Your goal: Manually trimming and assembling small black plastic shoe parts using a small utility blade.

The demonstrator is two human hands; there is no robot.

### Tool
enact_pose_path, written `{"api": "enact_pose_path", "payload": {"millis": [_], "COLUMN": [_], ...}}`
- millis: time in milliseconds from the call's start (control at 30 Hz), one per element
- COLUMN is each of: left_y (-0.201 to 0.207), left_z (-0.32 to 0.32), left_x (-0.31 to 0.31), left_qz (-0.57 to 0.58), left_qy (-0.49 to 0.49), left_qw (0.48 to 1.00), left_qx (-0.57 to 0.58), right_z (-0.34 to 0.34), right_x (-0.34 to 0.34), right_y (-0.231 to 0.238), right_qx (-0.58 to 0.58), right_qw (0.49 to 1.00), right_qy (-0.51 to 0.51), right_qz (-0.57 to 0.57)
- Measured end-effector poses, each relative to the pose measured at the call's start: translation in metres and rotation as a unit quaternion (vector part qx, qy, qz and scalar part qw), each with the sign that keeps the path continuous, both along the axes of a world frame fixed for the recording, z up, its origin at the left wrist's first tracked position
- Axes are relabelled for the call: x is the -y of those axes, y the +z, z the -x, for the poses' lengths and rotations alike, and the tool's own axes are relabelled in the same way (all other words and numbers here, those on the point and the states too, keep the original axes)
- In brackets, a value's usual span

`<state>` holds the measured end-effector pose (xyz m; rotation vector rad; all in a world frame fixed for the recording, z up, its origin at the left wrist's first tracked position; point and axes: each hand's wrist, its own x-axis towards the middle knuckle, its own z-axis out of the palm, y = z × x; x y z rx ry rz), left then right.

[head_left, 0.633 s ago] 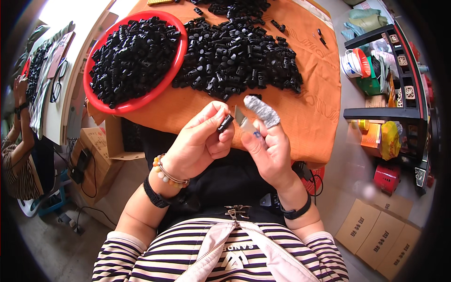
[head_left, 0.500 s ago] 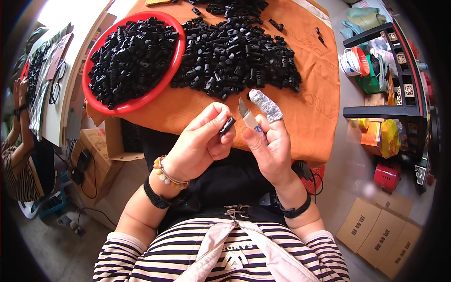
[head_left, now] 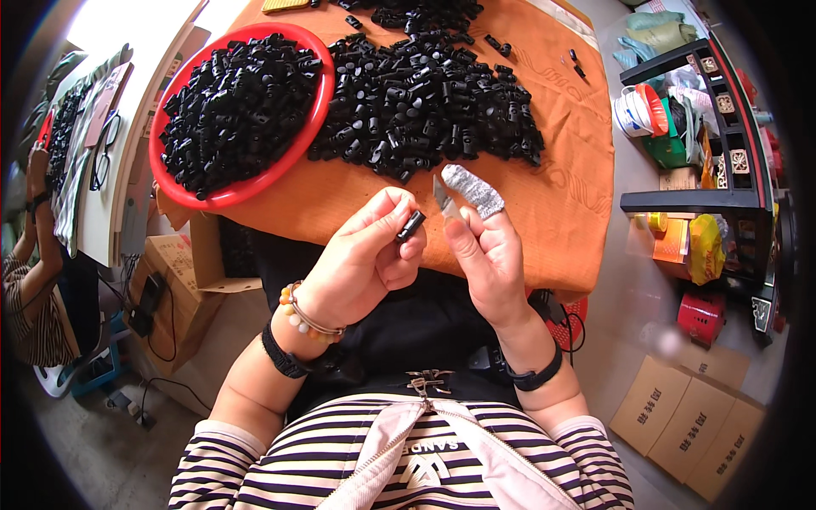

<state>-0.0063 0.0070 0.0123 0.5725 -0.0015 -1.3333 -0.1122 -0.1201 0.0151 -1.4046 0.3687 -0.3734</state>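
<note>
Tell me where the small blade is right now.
In the head view the small blade is pinched in the right hand, beside its grey-wrapped fingertip, just right of the black part held by the left hand.

free: bare orange cloth (head_left: 552, 212) | blocked: black-part heap (head_left: 425, 102), red basin (head_left: 255, 183)

We see bright daylight pouring in from the upper left, washing the white table (head_left: 127, 51) out to glare, while the orange cloth (head_left: 544, 170) stays evenly lit. Edges bend and darken into a black fisheye rim; the centre is sharp.
</note>
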Motion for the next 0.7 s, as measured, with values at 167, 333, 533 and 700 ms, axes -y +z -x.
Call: {"api": "enact_pose_path", "payload": {"millis": [167,333,533,700], "left_y": [-0.002,-0.001,-0.001,0.011], "left_z": [-0.002,0.005,0.004,-0.019], "left_x": [0.0,0.002,0.002,-0.004], "left_qz": [-0.008,-0.005,0.003,-0.037], "left_qy": [0.01,-0.007,0.005,0.117], "left_qw": [1.0,0.999,0.998,0.98], "left_qx": [-0.004,0.04,0.055,0.154], "right_z": [-0.002,-0.007,-0.005,-0.003], "right_x": [-0.007,-0.008,-0.001,0.008], "right_y": [0.006,0.005,0.007,0.0], "right_qx": [-0.004,0.017,-0.032,-0.025], "right_qw": [1.0,1.0,0.999,0.997], "right_qy": [0.021,-0.006,-0.028,-0.064], "right_qz": [-0.002,-0.024,0.015,0.046]}}
